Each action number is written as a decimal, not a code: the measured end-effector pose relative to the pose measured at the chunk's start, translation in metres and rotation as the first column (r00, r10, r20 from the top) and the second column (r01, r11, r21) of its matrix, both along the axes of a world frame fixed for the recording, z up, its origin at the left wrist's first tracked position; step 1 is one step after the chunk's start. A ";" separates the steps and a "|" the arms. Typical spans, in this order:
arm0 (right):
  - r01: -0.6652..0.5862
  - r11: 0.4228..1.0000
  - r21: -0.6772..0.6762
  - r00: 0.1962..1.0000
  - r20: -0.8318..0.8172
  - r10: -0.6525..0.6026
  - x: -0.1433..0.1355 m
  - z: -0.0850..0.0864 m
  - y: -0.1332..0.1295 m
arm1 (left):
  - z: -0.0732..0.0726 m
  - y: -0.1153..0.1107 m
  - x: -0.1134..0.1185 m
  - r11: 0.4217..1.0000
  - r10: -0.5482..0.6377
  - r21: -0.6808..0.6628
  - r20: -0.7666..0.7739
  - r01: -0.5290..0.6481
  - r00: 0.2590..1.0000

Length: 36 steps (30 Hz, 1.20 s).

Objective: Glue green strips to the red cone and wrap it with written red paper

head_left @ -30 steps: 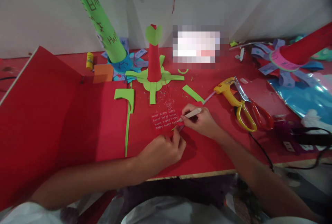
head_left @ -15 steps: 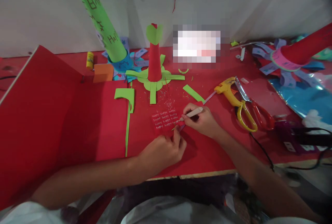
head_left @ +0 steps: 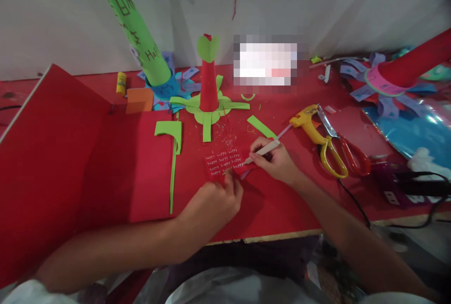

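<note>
A small red card [head_left: 220, 162] covered in rows of white handwritten "happy" lies on the red table [head_left: 275, 210]. My right hand [head_left: 273, 158] grips a white pen [head_left: 264, 150], its tip at the right end of the lowest rows. Closed fingers of my left hand [head_left: 220, 200] rest at the card's lower edge; whether they pinch anything is too small to tell. A purple strip [head_left: 245, 174] lies between the hands. Beyond the card stands a red cone [head_left: 209, 88] with a green heart on top and a green petalled base.
Scissors [head_left: 331, 153] and a yellow glue gun [head_left: 306, 123] lie to the right. A green tube [head_left: 141, 36], glue stick [head_left: 121, 84], green scrap [head_left: 169, 128] and red folder [head_left: 63, 153] are left. A red tube [head_left: 416, 66] leans at right.
My left hand has slid left along the card's lower edge. The pen in my right hand is tilted a little differently. The view has shifted slightly.
</note>
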State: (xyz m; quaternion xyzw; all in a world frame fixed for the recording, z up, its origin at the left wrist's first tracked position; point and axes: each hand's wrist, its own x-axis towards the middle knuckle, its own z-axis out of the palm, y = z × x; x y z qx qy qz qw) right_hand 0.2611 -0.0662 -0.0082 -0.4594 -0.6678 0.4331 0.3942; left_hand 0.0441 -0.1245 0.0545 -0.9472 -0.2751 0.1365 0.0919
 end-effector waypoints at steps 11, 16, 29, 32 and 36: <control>0.235 0.962 0.135 0.970 -0.087 -0.225 0.004 -0.001 0.004 | 0.055 0.047 -0.022 0.918 0.396 0.021 -0.096 -0.396 0.913; 0.149 0.941 0.304 0.965 0.163 -0.205 0.009 -0.008 0.008 | 0.040 0.091 -0.038 0.933 0.346 0.043 0.164 -0.358 0.924; -0.260 0.907 0.332 0.878 0.472 0.079 0.001 -0.014 0.023 | -0.058 0.120 -0.029 0.903 0.323 -0.430 0.708 0.021 0.628; -0.324 0.897 0.301 0.854 0.500 0.141 -0.002 -0.003 0.037 | -0.060 0.126 -0.036 0.898 0.298 -0.436 0.690 0.050 0.660; -0.076 0.917 0.391 0.955 0.293 -0.045 -0.016 0.016 0.048 | -0.063 0.132 -0.042 0.878 0.278 -0.471 0.647 0.086 0.710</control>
